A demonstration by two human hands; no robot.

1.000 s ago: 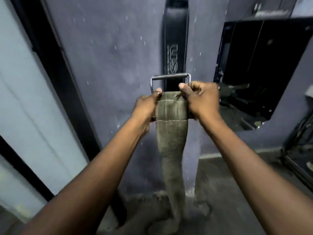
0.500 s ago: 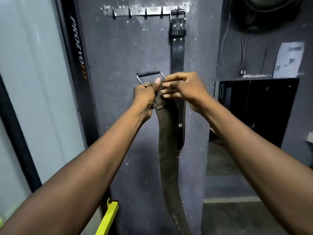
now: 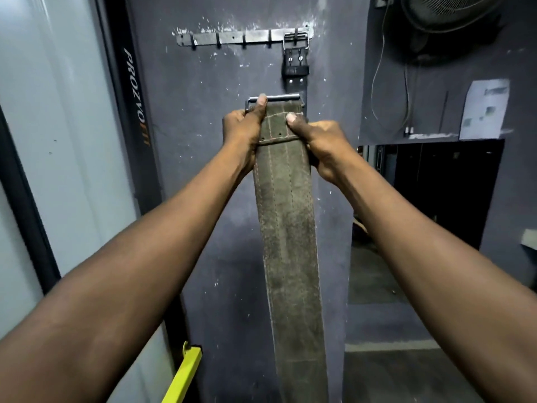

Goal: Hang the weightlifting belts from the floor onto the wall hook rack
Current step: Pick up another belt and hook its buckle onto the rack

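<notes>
A worn olive-green suede belt (image 3: 287, 228) hangs down flat in front of the dark wall, its metal buckle (image 3: 279, 98) at the top. My left hand (image 3: 242, 132) grips its upper left edge, thumb up against the buckle. My right hand (image 3: 322, 144) grips the upper right edge, thumb on the belt face. Above, a metal hook rack (image 3: 232, 37) is fixed to the wall with several bare hooks. A black belt (image 3: 295, 66) hangs by its buckle from the rightmost hook, its lower part hidden behind the green belt.
A black door frame with lettering (image 3: 136, 97) and a pale panel (image 3: 58, 112) stand to the left. A yellow bar (image 3: 186, 373) leans at the bottom. To the right are a wall fan (image 3: 444, 18), hanging cables (image 3: 406, 97), a paper sheet (image 3: 485, 109) and a dark opening (image 3: 436, 184).
The green belt has turned from edge-on to flat-faced and risen toward the rack. Both hands shifted to grip its top corners. My view tilted upward.
</notes>
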